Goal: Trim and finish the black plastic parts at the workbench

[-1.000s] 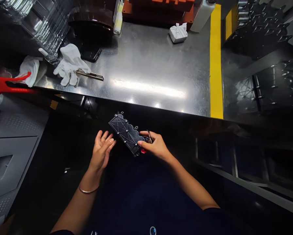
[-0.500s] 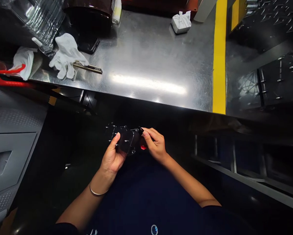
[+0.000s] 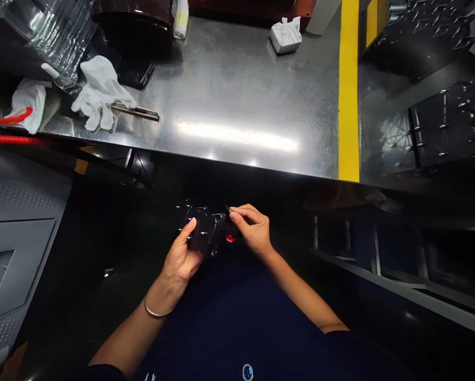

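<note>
A black moulded part with several small shiny pins along its edges is in my left hand, thumb across its face and fingers beneath. Right of it, my right hand pinches a small thin dark piece between thumb and fingertips, close to the part's right corner. What kind of piece it is cannot be made out against the dark background. Both hands are in front of the metal table's near edge, over my dark shirt.
On the metal table lie a white glove, a metal strip, a dark phone-like object and a small white wrapped bundle. Yellow tape crosses the right side, beside black parts. A grey panelled case stands at left.
The black part has tilted slightly in my left hand. My right hand has shifted slightly with its small piece, staying near the part's corner. The whole view has moved a little.
</note>
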The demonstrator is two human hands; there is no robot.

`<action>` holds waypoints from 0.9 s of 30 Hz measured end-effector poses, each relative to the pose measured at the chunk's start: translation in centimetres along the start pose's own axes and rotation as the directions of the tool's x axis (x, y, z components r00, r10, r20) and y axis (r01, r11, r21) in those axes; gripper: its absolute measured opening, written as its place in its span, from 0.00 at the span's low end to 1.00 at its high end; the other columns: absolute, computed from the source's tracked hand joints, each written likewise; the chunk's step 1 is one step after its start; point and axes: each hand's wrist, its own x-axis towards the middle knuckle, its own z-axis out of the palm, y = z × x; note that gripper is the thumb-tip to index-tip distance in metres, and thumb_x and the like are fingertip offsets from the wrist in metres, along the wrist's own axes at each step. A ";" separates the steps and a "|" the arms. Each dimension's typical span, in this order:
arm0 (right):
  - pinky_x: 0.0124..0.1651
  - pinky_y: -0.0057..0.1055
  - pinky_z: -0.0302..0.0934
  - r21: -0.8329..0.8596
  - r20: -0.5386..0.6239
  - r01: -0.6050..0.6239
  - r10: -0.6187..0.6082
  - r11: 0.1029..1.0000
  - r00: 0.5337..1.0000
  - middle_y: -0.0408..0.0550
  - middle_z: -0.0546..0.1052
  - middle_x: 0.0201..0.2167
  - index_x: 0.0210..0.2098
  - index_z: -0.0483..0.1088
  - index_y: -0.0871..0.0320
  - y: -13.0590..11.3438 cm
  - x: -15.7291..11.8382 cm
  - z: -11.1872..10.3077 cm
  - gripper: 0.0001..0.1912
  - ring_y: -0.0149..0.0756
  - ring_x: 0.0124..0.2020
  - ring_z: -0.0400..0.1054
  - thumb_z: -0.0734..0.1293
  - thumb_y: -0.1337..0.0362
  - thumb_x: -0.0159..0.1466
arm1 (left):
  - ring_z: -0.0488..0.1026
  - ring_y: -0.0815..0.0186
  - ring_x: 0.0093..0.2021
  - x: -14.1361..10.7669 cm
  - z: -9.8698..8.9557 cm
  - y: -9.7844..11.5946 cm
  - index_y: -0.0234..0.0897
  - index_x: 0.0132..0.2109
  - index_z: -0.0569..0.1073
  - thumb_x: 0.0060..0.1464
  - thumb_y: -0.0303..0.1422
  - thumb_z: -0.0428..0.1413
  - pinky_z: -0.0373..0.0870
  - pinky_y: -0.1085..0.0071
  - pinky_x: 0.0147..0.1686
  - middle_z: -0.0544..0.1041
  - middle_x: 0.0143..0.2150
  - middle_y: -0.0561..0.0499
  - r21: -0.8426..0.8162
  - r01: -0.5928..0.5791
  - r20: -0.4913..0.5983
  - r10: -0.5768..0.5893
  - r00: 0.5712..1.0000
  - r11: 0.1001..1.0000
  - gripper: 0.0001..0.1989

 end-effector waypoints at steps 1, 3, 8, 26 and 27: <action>0.32 0.30 0.64 -0.007 -0.032 -0.006 0.006 1.000 0.999 0.45 0.76 0.28 0.31 0.79 0.53 0.2 0.1 -0.3 0.04 0.31 0.30 0.70 0.71 0.62 0.57 | 0.79 0.65 0.30 -0.3 0.1 0.1 0.28 0.37 0.75 0.59 0.25 0.51 0.78 0.71 0.36 0.81 0.31 0.46 0.008 0.021 -0.006 -0.021 1.000 1.000 0.09; 0.32 0.29 0.65 -0.011 -0.029 0.001 -0.001 1.000 1.000 0.44 0.77 0.28 0.31 0.79 0.52 0.2 0.1 -0.7 0.03 0.31 0.30 0.70 0.71 0.63 0.57 | 0.79 0.64 0.31 -0.7 0.1 0.2 0.28 0.36 0.75 0.60 0.25 0.50 0.78 0.69 0.39 0.81 0.31 0.45 0.017 0.041 -0.010 -0.041 0.999 0.999 0.10; 0.30 0.28 0.63 0.013 0.147 0.116 -0.116 0.993 0.982 0.44 0.76 0.28 0.35 0.79 0.51 -1.9 -1.0 -1.0 0.06 0.30 0.28 0.70 0.70 0.65 0.58 | 0.78 0.67 0.28 -0.2 0.2 0.8 0.29 0.35 0.75 0.61 0.26 0.49 0.78 0.71 0.38 0.80 0.29 0.47 -0.003 -0.022 0.005 0.022 1.000 1.000 0.11; 0.25 0.27 0.61 -0.037 0.211 0.104 -0.094 0.994 0.973 0.46 0.74 0.28 0.34 0.79 0.54 -1.8 -1.4 1.1 0.07 0.29 0.25 0.66 0.70 0.59 0.59 | 0.77 0.69 0.25 1.0 -1.6 1.3 0.31 0.36 0.76 0.61 0.25 0.48 0.76 0.77 0.33 0.79 0.25 0.50 0.006 0.074 0.082 -0.074 0.994 0.997 0.12; 0.25 0.27 0.61 -0.049 0.214 0.101 -0.088 0.994 0.973 0.46 0.74 0.28 0.34 0.79 0.54 -1.8 -1.4 1.1 0.07 0.29 0.26 0.66 0.70 0.59 0.59 | 0.77 0.69 0.25 1.1 -1.6 1.4 0.31 0.36 0.76 0.61 0.25 0.48 0.76 0.77 0.34 0.79 0.26 0.50 -0.004 0.058 0.079 -0.057 0.995 0.998 0.12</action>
